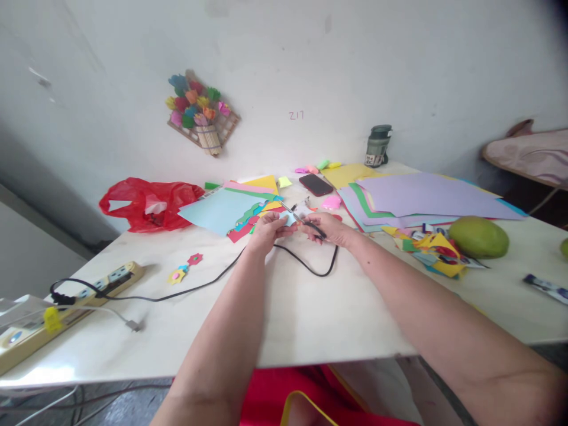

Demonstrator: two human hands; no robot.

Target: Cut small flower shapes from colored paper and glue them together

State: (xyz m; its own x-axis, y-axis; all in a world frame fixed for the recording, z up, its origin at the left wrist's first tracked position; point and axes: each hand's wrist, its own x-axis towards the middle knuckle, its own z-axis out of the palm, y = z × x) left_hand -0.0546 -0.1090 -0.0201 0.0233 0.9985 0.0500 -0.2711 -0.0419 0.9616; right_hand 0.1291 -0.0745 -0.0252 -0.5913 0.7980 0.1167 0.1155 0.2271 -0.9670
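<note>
Near the middle of the table, my left hand (267,232) is closed on a small light blue paper piece (289,218). My right hand (329,229) is wrapped round the black handles of a pair of scissors (303,221), whose blades point up and left beside the paper. Just beyond my hands lie coloured paper strips (255,217) and a pink lump (331,203). Small paper flowers (194,259) rest on the table to the left of my left hand.
A black cord (199,289) runs from the power strip (113,280) at left past my hands. Behind are a red bag (153,204), a phone (315,184) and a green tumbler (378,145). Paper sheets (421,195), scraps (437,248) and a green fruit (479,237) lie right.
</note>
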